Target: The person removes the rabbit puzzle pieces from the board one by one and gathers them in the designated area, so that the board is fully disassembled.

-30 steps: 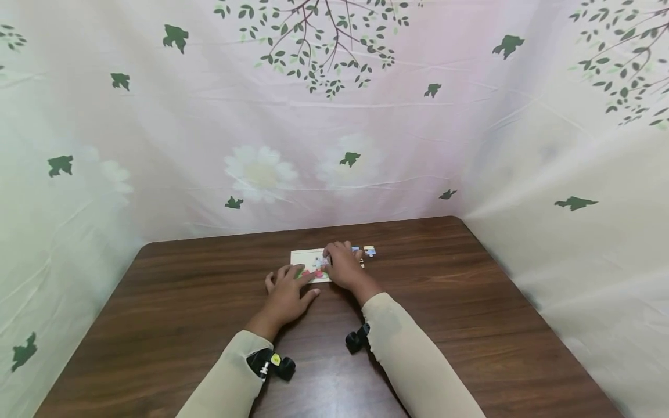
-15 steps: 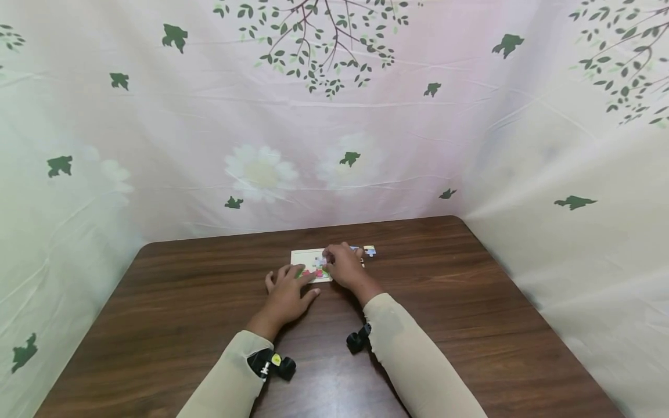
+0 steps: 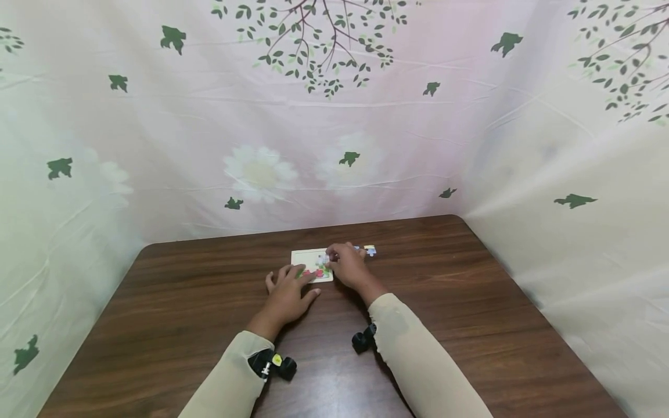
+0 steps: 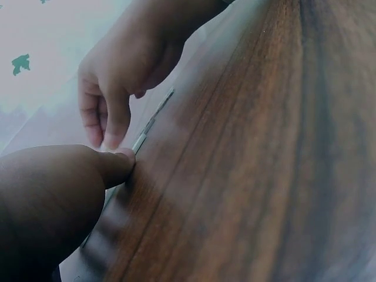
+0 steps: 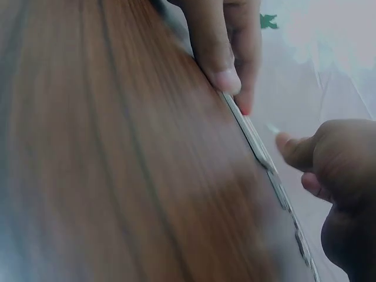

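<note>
A small white-rimmed jigsaw puzzle board (image 3: 303,256) lies flat toward the far side of the table, with red, green and pale blue pieces showing in its lower part. My left hand (image 3: 286,297) rests on its near left corner, fingers spread. Over the board's right edge, my right hand (image 3: 349,266) has thumb and fingers brought together. At its thumb tip, the right wrist view shows the pale edge of a puzzle piece (image 5: 272,127), pinched just above the board; its picture is hidden. Loose puzzle pieces (image 3: 370,251) lie right of the board, partly behind the right hand.
The brown wooden table (image 3: 444,325) has a rounded far right corner. A printed cloth (image 3: 292,133) with leaves and flowers hangs behind and at both sides. Each wrist carries a small black camera (image 3: 286,368).
My right hand has shifted slightly right, uncovering a little more of the board's right part. My left hand has stayed in place.
</note>
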Available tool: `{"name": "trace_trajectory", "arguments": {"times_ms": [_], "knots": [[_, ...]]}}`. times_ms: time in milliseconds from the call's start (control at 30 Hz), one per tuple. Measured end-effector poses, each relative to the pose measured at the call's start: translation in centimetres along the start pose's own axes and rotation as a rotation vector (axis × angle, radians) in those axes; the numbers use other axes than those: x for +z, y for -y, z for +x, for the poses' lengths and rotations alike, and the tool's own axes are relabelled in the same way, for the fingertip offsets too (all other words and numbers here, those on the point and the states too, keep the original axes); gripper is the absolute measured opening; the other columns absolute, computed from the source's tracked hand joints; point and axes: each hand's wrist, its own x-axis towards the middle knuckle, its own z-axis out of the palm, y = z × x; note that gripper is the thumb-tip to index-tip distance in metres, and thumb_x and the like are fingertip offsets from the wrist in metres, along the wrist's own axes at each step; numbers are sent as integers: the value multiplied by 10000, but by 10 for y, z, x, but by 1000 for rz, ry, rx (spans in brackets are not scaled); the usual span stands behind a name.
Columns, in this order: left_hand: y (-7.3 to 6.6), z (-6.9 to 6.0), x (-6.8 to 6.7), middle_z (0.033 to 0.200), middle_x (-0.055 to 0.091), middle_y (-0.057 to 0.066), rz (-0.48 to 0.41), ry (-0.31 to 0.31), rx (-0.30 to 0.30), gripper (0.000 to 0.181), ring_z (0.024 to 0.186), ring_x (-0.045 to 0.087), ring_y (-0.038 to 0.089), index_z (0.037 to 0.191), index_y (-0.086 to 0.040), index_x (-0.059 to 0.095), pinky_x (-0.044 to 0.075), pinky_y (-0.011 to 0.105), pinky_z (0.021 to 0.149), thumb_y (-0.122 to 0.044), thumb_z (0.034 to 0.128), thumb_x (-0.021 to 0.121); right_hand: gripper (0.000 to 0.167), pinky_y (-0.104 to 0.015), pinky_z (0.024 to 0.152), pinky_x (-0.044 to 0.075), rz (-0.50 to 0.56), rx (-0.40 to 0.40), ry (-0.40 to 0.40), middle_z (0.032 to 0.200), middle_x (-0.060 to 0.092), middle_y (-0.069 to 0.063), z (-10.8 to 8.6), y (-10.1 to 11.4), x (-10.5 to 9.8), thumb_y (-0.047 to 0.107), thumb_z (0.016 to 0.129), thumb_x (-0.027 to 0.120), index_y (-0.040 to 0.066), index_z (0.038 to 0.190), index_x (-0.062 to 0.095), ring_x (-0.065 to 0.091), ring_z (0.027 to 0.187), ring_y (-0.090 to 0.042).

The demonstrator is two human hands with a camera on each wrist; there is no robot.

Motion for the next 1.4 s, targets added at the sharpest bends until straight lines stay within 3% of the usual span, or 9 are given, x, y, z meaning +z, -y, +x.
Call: {"name": "trace_trajectory", "arguments": {"times_ms": [233,467,633,1000,1400], "knots": [[0,0,0,1671,498,120,13,-6,-1,489,1567,377,451,1483,-239,700,146,832,1220,-489,1064,686,231,-710,1153,281,49,-10,-41,1243,718,-74,-7,-19,-14,170,1011,778,102,1224,719,592,1240,-295],[-1,0,0,1669,498,119,-15,-5,2,481,1574,366,453,1485,-242,702,124,834,1225,-471,1062,697,227,-623,1066,291,53,-32,-33,1279,673,-90,-13,-32,-24,182,1017,774,106,1217,699,548,1229,-308],[0,0,3,1672,495,105,-18,-2,-2,480,1580,361,440,1491,-253,698,117,830,1227,-471,1063,696,213,-618,1062,280,63,-42,-29,1374,639,-100,-15,-42,-29,182,1020,767,122,1210,692,501,1320,-342],[0,1,2,1672,496,105,-9,-7,5,480,1580,364,441,1497,-259,692,121,832,1229,-472,1066,690,188,-670,1103,229,100,16,-29,1457,588,-138,-23,-73,-51,148,1038,746,123,1215,688,416,1446,-408],[0,1,3,1671,497,102,-1,-11,-1,485,1580,364,440,1494,-257,695,121,836,1232,-486,1066,684,217,-781,1164,229,108,63,-14,1486,562,-201,-32,-97,-70,124,1044,732,78,1251,689,401,1467,-465]]}}
